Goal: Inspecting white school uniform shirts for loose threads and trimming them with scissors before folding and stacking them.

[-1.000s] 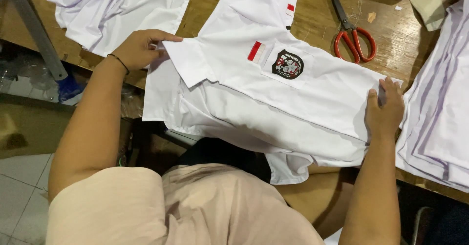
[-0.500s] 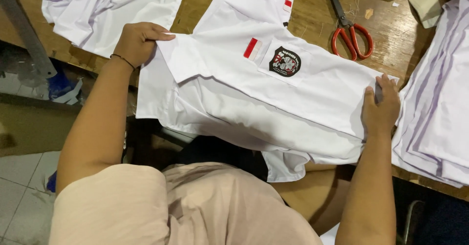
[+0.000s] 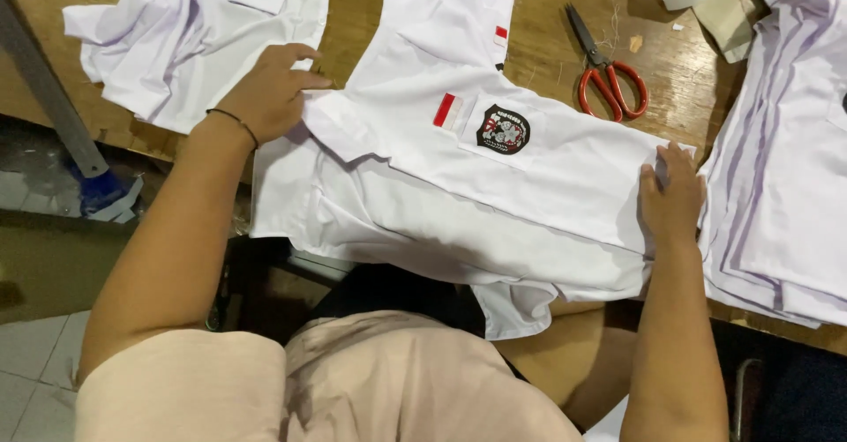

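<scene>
A white shirt lies folded across the wooden table's near edge, with a red-and-white patch and a black crest badge on its pocket. My left hand grips the shirt's left end by the collar. At the right end my right hand presses flat on the fabric with its fingers together. Part of the shirt hangs over the table edge toward my lap.
Red-handled scissors lie behind the shirt on the right. A pile of white garments sits at the back left, a stack of folded white shirts at the right. Another white shirt lies behind.
The shirt has been pulled a little flatter and both hands have shifted slightly with it. My view has drifted slightly.
</scene>
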